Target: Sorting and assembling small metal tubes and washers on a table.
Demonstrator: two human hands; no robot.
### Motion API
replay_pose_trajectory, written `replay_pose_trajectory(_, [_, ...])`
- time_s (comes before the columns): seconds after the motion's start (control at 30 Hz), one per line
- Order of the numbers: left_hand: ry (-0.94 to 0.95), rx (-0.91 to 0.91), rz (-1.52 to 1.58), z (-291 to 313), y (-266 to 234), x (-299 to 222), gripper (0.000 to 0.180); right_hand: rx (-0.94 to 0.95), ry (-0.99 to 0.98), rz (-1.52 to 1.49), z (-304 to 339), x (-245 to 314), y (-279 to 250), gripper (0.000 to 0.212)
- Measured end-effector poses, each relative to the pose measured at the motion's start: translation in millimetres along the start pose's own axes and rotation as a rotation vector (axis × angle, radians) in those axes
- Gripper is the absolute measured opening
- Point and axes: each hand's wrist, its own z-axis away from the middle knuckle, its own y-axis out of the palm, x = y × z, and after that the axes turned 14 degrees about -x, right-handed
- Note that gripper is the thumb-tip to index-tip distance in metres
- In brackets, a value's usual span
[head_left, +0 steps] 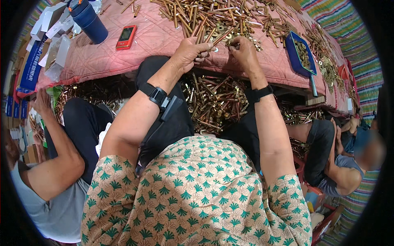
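Note:
My left hand (191, 54) is closed round several gold-coloured metal bolts (200, 33), whose long shanks stick out past the fingers toward the far side. One of them slants right, toward my other hand. Just to the right, my right hand (243, 50) has its fingertips pinched together at the table's near edge; whatever is between them is too small to make out. Loose flat washers (221, 28) lie just beyond both hands, below a wide heap of similar bolts (213, 11). Under the table edge, between my knees, sits another large pile of bolts (215, 98).
A pink quilted cloth (152, 30) covers the table. On it are a red phone (126, 37), a dark blue tumbler (88, 20) and a blue dustpan (301, 53) with washers. White boxes (51, 18) stand at left. One person (53, 172) sits at left, another (340, 172) at right.

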Motion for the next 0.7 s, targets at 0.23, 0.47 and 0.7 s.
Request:
replay_pose_trajectory(0.23, [0.007,0.011,-0.001,-1.8,-3.5,3.4,0.016,-0.068,0.152,-0.280,8.5,4.1,7.7,0.023])
replay_pose_trajectory(0.47, [0.011,0.011,-0.039,5.7,4.5,-1.8,0.017,-0.007,0.567,-0.916,10.8,-1.4,-11.7,0.019])
replay_pose_trajectory(0.7, [0.025,0.056,-0.092,-0.4,1.6,4.8,0.021,-0.021,0.711,-1.176,13.6,12.0,-25.9,0.023])
